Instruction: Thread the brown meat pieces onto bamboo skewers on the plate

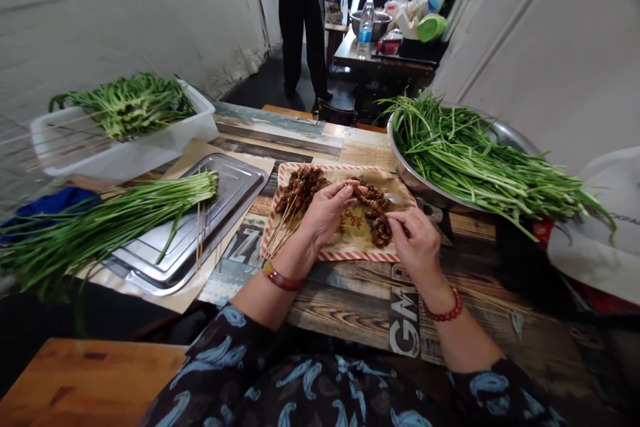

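Observation:
On the table, a paper-lined tray with a red-and-white striped edge (345,255) lies before me. A heap of skewered, glossy dark-brown food pieces (303,188) fills its left part, with thin wooden sticks (283,230) pointing toward me. More brown pieces (381,230) lie at its right side; their exact kind is not clear. My left hand (327,210) is over the middle of the tray, thumb and fingers pinching a small dark-brown piece. At the right edge my right hand (417,240) is closed in a pinch beside the loose pieces; what is between its fingertips is too small to make out.
Garlic chives (160,207) lie across a metal lid (185,247) at left. Behind stands a white bin (200,113) of skewered greens. A metal bowl (395,147) heaped with chives is at right. Beyond, a person (303,27) stands near another table with a water bottle (366,27).

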{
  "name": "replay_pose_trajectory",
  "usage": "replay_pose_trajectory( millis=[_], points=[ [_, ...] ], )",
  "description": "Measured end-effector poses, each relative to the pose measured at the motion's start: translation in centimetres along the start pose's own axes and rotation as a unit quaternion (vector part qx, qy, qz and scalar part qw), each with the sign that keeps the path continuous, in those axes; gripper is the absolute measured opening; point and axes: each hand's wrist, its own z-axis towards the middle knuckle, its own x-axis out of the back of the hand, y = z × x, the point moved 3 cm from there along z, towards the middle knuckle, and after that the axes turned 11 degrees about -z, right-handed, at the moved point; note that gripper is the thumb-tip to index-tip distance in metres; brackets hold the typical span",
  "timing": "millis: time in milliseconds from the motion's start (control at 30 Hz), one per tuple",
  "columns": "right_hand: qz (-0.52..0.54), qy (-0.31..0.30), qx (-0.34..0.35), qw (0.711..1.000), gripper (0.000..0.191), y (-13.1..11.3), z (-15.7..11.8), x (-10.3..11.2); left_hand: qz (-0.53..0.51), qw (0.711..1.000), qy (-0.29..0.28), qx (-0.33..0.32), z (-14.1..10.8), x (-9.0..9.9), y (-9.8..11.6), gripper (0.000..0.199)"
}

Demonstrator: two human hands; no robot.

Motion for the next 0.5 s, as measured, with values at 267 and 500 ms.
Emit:
replay_pose_trajectory(
  millis=[267, 500],
  points=[
    [-0.011, -0.005, -0.008, 1.000, 0.017, 0.3, 0.2, 0.4, 0.019, 0.999, -0.018, 0.032, -0.1, -0.4, -0.8, 0.043],
    [-0.035, 0.057, -0.037, 0.997, 0.017, 1.2, 1.2, 2.0, 0.351, 0.931, -0.073, -0.075, 0.4, -0.2, -0.8, 0.028]
  ],
)
